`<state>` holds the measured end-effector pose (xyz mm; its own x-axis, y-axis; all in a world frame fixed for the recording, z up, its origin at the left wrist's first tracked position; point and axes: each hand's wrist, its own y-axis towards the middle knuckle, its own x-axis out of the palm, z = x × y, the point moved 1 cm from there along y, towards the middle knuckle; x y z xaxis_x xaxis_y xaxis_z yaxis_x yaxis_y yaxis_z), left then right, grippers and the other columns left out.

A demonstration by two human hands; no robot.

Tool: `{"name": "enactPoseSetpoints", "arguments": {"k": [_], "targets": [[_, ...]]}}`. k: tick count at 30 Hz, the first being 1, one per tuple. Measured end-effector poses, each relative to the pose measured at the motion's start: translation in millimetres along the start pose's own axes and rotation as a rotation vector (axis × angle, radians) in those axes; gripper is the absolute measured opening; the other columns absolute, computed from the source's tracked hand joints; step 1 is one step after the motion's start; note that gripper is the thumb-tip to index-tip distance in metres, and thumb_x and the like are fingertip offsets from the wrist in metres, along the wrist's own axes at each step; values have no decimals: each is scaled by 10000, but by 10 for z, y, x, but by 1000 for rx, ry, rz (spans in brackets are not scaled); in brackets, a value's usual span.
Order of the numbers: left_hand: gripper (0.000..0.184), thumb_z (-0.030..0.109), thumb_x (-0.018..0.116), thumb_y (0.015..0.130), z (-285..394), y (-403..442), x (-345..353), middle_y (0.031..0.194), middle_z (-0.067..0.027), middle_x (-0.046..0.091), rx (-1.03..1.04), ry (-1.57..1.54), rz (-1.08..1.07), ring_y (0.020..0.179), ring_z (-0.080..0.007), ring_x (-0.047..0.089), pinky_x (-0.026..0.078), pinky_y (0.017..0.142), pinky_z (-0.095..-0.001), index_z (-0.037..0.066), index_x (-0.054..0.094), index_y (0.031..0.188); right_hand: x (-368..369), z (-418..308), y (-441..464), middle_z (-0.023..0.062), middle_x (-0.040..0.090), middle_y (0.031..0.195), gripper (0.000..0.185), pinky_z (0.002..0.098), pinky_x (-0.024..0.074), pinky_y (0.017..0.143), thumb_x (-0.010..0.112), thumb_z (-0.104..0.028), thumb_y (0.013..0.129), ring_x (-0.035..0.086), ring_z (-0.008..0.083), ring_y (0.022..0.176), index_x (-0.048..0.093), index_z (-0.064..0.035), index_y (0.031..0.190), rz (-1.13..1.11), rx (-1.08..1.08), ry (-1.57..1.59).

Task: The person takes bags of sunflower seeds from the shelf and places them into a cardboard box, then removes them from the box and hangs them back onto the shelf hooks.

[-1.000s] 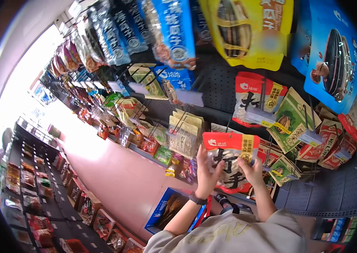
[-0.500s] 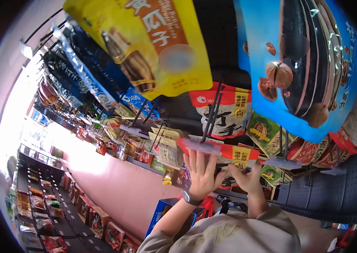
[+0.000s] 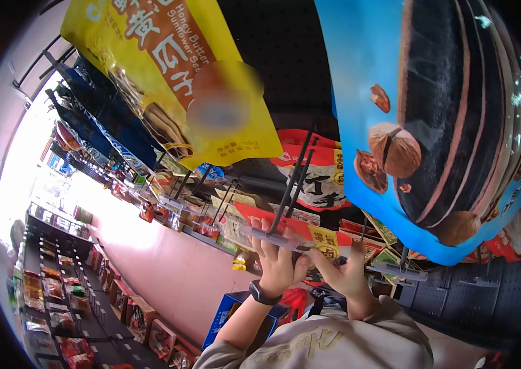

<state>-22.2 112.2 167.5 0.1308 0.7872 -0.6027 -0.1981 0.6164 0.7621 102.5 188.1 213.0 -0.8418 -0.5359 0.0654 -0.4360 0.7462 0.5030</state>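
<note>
Both hands are around a red and white snack bag (image 3: 300, 229) below a metal peg hook, near a clear price-tag holder (image 3: 272, 238). My left hand (image 3: 277, 265), with a dark watch on the wrist, holds the bag's left part, its fingertips behind the tag holder. My right hand (image 3: 343, 273) grips the bag's right part, thumb in front. Part of the bag is hidden by the hands and the holder. Behind and above hangs a similar red and white bag (image 3: 319, 178).
A large yellow seed bag (image 3: 174, 80) and a large blue bag (image 3: 457, 123) hang close overhead. Pegs with more bags run off to the left. Below stands a blue box (image 3: 223, 317) on the floor. A dark shelf (image 3: 97, 307) with packets lines the left side.
The view has moved closer to the rack, so the yellow and blue bags look larger. The held bag has gone from facing me in front of the rack to tilted beneath the peg and tag holder.
</note>
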Motion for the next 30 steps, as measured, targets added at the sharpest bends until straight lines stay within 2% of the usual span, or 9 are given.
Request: {"name": "enactPoseSetpoints", "arguments": {"k": [11,14,18,21,25,26,27,29,30], "targets": [[578,442,428,876,-33,157,57,1377,-320,267,23,-90,-121,1281,-528,200,142,1011,-643,43,433,1293,-36,117,-19,91,669,800,164,246,470,584,636,-13,781,622,113,672,620,39,935,-4,-17,-54],[614,490,437,869,-87,343,97,1380,-320,274,22,-88,-221,1286,-526,209,155,1019,-624,47,451,1294,-81,440,-7,67,659,780,126,241,465,598,631,-13,794,605,99,665,618,40,908,20,105,-113],[639,406,557,802,-163,612,200,1390,-282,299,74,-5,-321,1310,-478,215,186,1021,-604,59,426,1323,-94,682,110,58,657,825,140,255,467,652,633,-59,820,598,95,719,616,32,925,60,-34,-279],[620,303,577,803,-148,828,221,1410,-240,295,118,50,-405,1321,-423,239,217,1020,-581,86,388,1353,-53,584,326,63,658,837,155,257,465,665,632,-81,834,604,107,741,611,28,941,231,51,-198],[602,223,612,777,-95,829,125,1391,-220,332,48,-63,-281,1318,-364,277,197,1053,-525,112,420,1336,0,717,413,109,640,892,312,310,474,659,669,-152,816,608,197,746,577,4,1069,297,-83,-390],[637,191,626,759,-105,750,100,1408,-197,318,40,-12,-291,1321,-353,283,201,1055,-510,127,405,1353,38,710,317,109,628,903,265,303,467,714,659,-97,812,605,199,789,578,22,1033,297,15,-188],[637,179,630,750,-148,630,73,1422,-176,308,42,14,-288,1325,-342,281,201,1062,-494,132,411,1347,62,711,211,161,597,1024,333,333,448,828,608,-36,825,581,222,960,501,49,1129,323,3,-238],[620,168,632,748,-163,391,-129,1421,-168,314,-52,34,-354,1325,-330,282,204,1068,-479,133,426,1332,207,919,-12,233,460,1218,462,387,402,930,556,10,832,501,276,1106,352,73,1241,447,-335,-76],[597,165,632,750,-243,172,-187,1422,-159,315,-82,30,-341,1320,-329,285,205,1071,-477,131,440,1314,225,873,-116,281,289,1329,523,424,365,972,511,39,832,406,338,1188,241,76,1280,412,-467,-394]]}}
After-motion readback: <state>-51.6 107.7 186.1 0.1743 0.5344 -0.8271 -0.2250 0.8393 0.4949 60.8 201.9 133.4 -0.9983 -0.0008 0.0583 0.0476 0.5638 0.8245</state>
